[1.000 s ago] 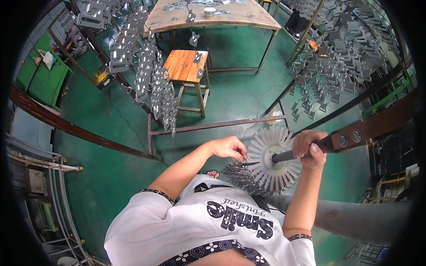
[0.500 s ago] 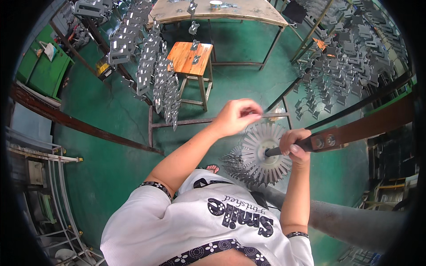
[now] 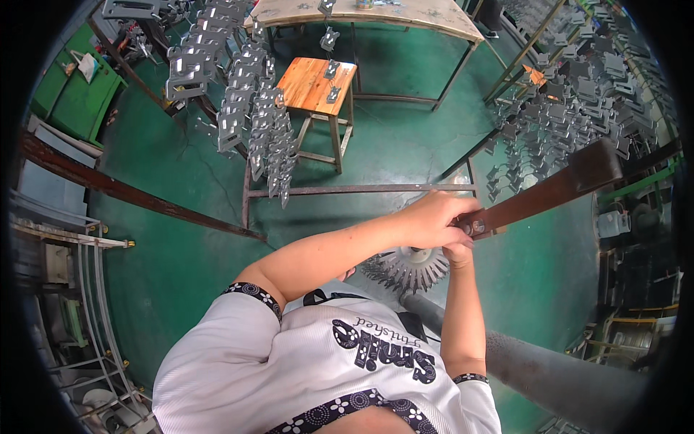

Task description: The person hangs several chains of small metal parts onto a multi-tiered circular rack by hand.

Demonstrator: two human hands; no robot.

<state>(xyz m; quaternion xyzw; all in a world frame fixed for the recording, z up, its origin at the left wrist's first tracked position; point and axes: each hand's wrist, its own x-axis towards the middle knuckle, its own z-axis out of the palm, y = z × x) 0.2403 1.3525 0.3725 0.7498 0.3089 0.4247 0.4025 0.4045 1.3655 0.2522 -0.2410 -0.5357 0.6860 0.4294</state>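
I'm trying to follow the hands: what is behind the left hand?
Past the left hand show the lower part of a finned wheel and some of the right hand. The wheel's top and the right hand's grip are covered.

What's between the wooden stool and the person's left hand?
In the head view, green floor and a long metal bar lie between the wooden stool and the left hand.

A wooden stool [image 3: 303, 83] stands near a broad table [image 3: 437, 17].
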